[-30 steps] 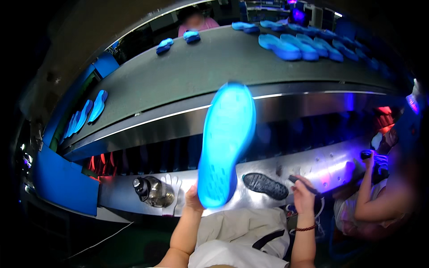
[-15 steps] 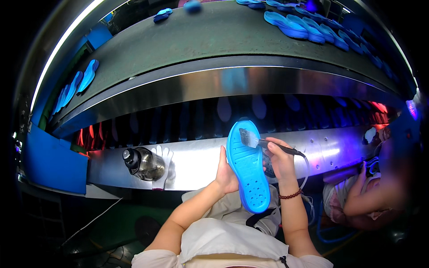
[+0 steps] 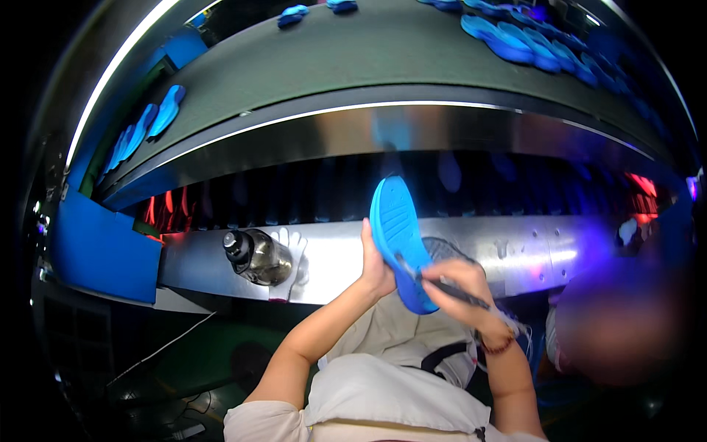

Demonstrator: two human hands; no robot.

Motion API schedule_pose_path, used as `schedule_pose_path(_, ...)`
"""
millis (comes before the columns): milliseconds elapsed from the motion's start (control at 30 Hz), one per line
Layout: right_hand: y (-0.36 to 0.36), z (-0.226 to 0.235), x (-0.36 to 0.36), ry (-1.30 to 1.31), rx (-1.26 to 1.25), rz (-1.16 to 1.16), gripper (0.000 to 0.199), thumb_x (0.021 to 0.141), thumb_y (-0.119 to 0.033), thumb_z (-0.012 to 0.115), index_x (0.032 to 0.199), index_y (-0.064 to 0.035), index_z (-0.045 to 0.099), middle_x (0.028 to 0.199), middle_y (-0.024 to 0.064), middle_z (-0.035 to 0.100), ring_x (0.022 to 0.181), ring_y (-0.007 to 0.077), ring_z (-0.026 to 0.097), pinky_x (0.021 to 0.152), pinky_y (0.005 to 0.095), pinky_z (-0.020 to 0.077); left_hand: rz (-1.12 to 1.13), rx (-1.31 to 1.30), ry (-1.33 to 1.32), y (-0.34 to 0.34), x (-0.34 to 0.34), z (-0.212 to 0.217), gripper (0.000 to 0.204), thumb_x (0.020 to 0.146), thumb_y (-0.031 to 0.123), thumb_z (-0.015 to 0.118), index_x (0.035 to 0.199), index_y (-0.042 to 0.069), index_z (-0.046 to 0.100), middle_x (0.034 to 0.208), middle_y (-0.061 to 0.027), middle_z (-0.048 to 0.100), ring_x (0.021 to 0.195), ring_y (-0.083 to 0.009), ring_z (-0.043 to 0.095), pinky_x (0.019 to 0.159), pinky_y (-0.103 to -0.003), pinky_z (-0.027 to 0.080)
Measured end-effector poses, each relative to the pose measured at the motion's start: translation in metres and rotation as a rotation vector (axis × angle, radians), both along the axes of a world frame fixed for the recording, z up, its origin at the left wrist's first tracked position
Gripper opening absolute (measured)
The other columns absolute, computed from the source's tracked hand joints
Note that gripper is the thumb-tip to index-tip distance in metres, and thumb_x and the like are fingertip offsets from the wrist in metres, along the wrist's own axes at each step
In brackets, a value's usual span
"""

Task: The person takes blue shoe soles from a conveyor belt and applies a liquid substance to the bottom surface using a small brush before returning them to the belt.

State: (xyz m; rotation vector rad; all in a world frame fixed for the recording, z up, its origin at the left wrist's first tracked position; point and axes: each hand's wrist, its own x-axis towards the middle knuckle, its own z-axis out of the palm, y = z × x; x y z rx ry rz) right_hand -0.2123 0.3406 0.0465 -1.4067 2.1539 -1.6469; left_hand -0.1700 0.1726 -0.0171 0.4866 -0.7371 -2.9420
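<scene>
My left hand (image 3: 377, 269) grips a bright blue shoe sole (image 3: 396, 217) by its left edge, its ribbed face turned up. The sole stands tilted over my lap, its far end above the metal ledge. My right hand (image 3: 464, 286) is closed round the dark handle of a flat brush (image 3: 460, 292), which has a pale cord or tube at its back end. The brush's tip lies against the lower half of the sole, smeared by motion and partly covered by my fingers. Behind the sole, a dark textured piece (image 3: 444, 249) rests on the ledge.
A dark, see-through bottle (image 3: 269, 259) and a white glove (image 3: 296, 254) lie on the metal ledge (image 3: 331, 254). Beyond it runs a green conveyor belt (image 3: 317, 66), carrying blue soles at left (image 3: 168, 112) and right (image 3: 501, 43). Another person (image 3: 618, 317), blurred, is close on my right.
The brush has moved from the sole's far end down toward its near end. The sole is raised and tilted more. The whole view has shifted, and the neighbouring person's head is nearer.
</scene>
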Motion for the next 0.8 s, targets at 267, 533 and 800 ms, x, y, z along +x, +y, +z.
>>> schedule_pose_path(267,0.003,0.048,-0.029,-0.413,-0.135,-0.078,0.018,0.076,0.001,0.062,0.094,0.0005,0.065,0.085,0.0086,0.066,0.075,0.0121,0.061,0.067,0.0244,0.0482,-0.280,0.223,0.078,0.014,0.010,0.035,0.086,0.079,0.073,0.015,0.128,0.006,0.040,0.110,-0.0183,0.054,0.095,-0.0341,0.055,0.086,-0.048,0.043)
schedule_pose_path(533,0.009,0.062,-0.023,-0.495,-0.095,0.122,0.017,0.075,0.001,0.063,0.092,0.0021,0.064,0.089,0.0104,0.066,0.082,0.0134,0.062,0.073,0.0244,0.0492,-0.117,0.097,0.136,0.016,0.008,0.057,0.084,0.079,0.073,0.021,0.127,0.007,0.040,0.119,-0.0165,0.049,0.107,-0.0299,0.050,0.091,-0.045,0.042)
schedule_pose_path(800,0.018,0.049,-0.024,-0.354,-0.184,0.229,0.020,0.065,0.004,0.068,0.085,0.0000,0.066,0.088,0.0138,0.066,0.088,0.0236,0.063,0.081,0.0319,0.0483,0.074,-0.056,0.312,0.009,0.006,0.073,0.100,0.070,0.082,0.010,0.120,0.001,0.044,0.096,-0.0209,0.057,0.083,-0.0318,0.059,0.074,-0.042,0.050)
